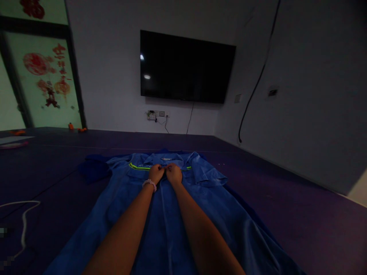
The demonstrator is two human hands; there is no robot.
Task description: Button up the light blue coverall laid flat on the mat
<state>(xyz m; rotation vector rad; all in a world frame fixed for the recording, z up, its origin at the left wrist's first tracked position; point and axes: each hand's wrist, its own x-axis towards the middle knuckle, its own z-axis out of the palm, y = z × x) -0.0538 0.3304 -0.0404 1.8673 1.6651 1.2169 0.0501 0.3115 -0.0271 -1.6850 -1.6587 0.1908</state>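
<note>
A blue short-sleeved work shirt (137, 221) lies spread out before me, its collar at the far end and a yellow-green stripe across the chest. My left hand (156, 173) wears a pink band at the wrist and pinches the front placket just below the collar. Close beside it, my right hand (173, 173) is closed on the same part of the shirt. The fingertips of both hands nearly meet there. Whatever small part sits between them is too dark to make out. Darker blue cloth (93, 168) shows from beneath the shirt at the left.
The shirt lies on a dark purple floor (286, 206). A white cable (24, 221) curls at the left. Small orange objects (82, 130) sit by the glass door (48, 84). A television (186, 68) hangs on the far wall; a black cable (258, 80) runs down the right wall.
</note>
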